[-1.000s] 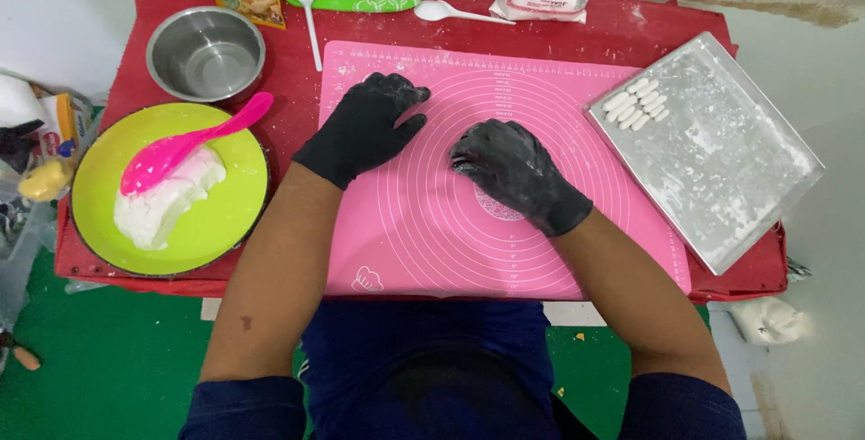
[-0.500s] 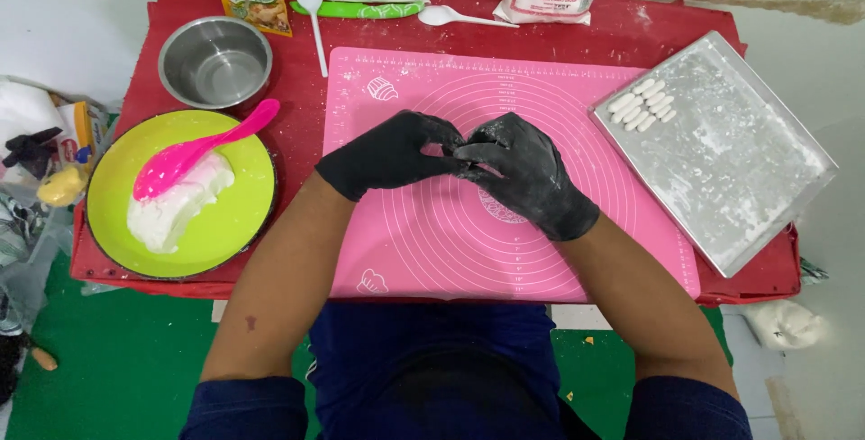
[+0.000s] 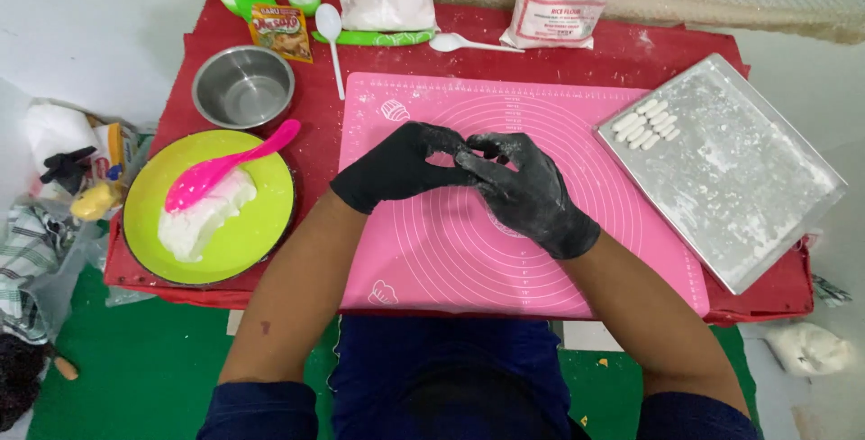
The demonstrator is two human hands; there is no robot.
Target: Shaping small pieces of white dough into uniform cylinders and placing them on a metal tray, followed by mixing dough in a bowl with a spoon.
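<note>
Both black-gloved hands meet fingertip to fingertip over the middle of the pink silicone baking mat point(image 3: 541, 251): the left hand point(image 3: 396, 165) curls half closed, the right hand point(image 3: 523, 190) likewise, and whether anything is pinched between them I cannot tell. At nine o'clock sits a lime-green round plate point(image 3: 243, 242) bearing white dough point(image 3: 203, 219) and a pink plastic spoon point(image 3: 225, 165). At ten o'clock stands a steel bowl point(image 3: 243, 87). At three o'clock a floured metal tray point(image 3: 739, 179) holds small white dough pieces point(image 3: 647, 125).
</note>
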